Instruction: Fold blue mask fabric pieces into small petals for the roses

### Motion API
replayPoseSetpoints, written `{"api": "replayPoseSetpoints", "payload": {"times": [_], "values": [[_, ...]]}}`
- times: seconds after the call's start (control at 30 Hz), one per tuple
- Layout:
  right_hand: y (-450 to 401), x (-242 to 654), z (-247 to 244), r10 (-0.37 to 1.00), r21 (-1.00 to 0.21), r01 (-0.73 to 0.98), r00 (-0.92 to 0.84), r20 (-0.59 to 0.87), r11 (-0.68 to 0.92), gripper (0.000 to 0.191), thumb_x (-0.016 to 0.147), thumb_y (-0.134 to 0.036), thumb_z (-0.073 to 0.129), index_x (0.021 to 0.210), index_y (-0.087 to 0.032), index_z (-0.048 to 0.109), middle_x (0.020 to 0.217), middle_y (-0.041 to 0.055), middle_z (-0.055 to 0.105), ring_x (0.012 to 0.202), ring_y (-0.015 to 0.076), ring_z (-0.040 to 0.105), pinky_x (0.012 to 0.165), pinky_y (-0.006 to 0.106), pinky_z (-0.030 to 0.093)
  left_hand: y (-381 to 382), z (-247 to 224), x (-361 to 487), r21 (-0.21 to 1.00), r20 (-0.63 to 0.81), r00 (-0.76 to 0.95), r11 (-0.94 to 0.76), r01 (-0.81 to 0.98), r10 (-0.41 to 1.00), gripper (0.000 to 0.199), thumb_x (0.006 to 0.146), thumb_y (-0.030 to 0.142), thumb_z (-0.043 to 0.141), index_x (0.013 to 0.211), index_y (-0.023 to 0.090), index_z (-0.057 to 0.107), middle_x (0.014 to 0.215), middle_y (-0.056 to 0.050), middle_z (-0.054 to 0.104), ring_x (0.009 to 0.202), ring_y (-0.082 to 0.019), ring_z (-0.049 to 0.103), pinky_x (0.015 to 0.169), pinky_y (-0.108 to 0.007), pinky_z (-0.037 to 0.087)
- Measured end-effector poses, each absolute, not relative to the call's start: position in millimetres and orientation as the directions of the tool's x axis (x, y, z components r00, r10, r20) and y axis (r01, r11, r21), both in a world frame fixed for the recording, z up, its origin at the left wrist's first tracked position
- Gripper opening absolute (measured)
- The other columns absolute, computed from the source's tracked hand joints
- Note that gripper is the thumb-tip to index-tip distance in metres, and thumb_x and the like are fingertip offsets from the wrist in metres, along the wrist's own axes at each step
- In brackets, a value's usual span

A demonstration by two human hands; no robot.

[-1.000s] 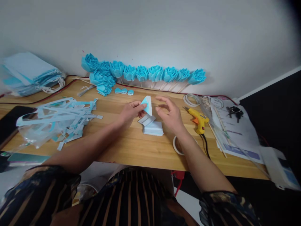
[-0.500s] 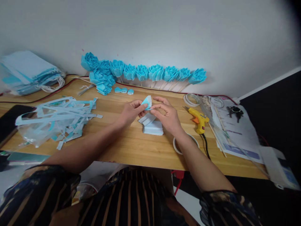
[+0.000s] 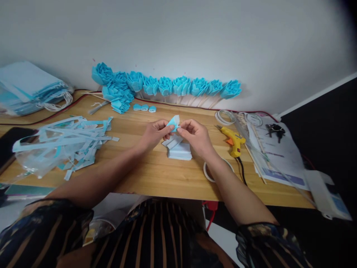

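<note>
My left hand (image 3: 156,134) pinches a small folded blue and white piece of fabric (image 3: 174,122) between thumb and fingers. On its right edge, the closed thumb and forefinger of my right hand (image 3: 196,137) grip the same piece. Just below both hands a stack of pale folded pieces (image 3: 180,152) rests on the wooden table (image 3: 156,178). Beyond them lie several small rolled blue pieces (image 3: 144,108).
Blue fabric flowers (image 3: 181,86) on sticks lean along the wall. Cut strips (image 3: 80,136) and a bagged stack (image 3: 28,85) are at left. A yellow glue gun (image 3: 234,141), tape roll (image 3: 206,172), papers (image 3: 284,156) and keys (image 3: 276,130) are at right.
The fingers of my right hand have curled in and closed on the piece's right edge. The whole view has shifted slightly, so the table things appear a little further left.
</note>
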State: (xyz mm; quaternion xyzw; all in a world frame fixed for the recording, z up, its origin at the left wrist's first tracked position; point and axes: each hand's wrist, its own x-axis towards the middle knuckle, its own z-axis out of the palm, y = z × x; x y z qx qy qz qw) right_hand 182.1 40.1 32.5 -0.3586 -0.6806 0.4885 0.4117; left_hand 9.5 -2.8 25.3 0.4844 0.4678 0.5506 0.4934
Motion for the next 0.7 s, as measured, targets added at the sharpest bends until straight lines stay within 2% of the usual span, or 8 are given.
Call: {"api": "replayPoseSetpoints", "payload": {"times": [0.13,0.33,0.57,0.7], "values": [[42.7,182.3,30.2,0.89,-0.981,0.018,-0.425,0.167,0.192,0.046,0.074,-0.035,0.075,0.117,-0.023,0.062,0.077,-0.0031,0.066,0.069,0.0129,0.058,0.066,0.027,0.045,-2.5,23.8,9.1,0.994,0.079,-0.027,-0.081,-0.073,0.996,0.036,0.074,0.049,0.077,0.068,0.016,0.063,0.056,0.001,0.061,0.051,-0.008,0.051,0.053,-0.022,0.041],[43.2,183.0,28.9,0.877,-0.969,0.06,-0.442,0.188,0.238,0.029,0.075,-0.034,0.071,0.1,-0.018,0.072,0.075,-0.0017,0.064,0.07,0.0126,0.057,0.066,0.027,0.045,-0.7,22.4,8.4,0.997,0.073,-0.006,-0.074,-0.023,0.997,0.035,0.074,0.048,0.076,0.069,0.015,0.065,0.059,0.001,0.062,0.051,-0.008,0.052,0.052,-0.021,0.041],[42.8,183.5,28.4,0.868,-0.963,0.087,-0.459,0.19,0.256,0.029,0.076,-0.032,0.07,0.1,-0.017,0.073,0.073,-0.0018,0.063,0.068,0.0122,0.056,0.065,0.026,0.044,0.3,20.8,7.7,0.999,0.048,-0.001,-0.048,0.019,0.999,0.029,0.074,0.042,0.075,0.07,0.014,0.067,0.06,0.0,0.064,0.051,-0.007,0.051,0.048,-0.02,0.039],[41.6,184.6,28.9,0.86,-0.958,0.101,-0.473,0.192,0.27,0.027,0.079,-0.037,0.07,0.097,-0.018,0.075,0.077,-0.0004,0.066,0.069,0.0124,0.056,0.066,0.026,0.044,0.6,21.0,7.7,0.999,0.035,-0.008,-0.035,0.028,0.999,0.026,0.075,0.037,0.073,0.067,0.014,0.066,0.058,0.0,0.063,0.05,-0.007,0.051,0.049,-0.019,0.039]]}}
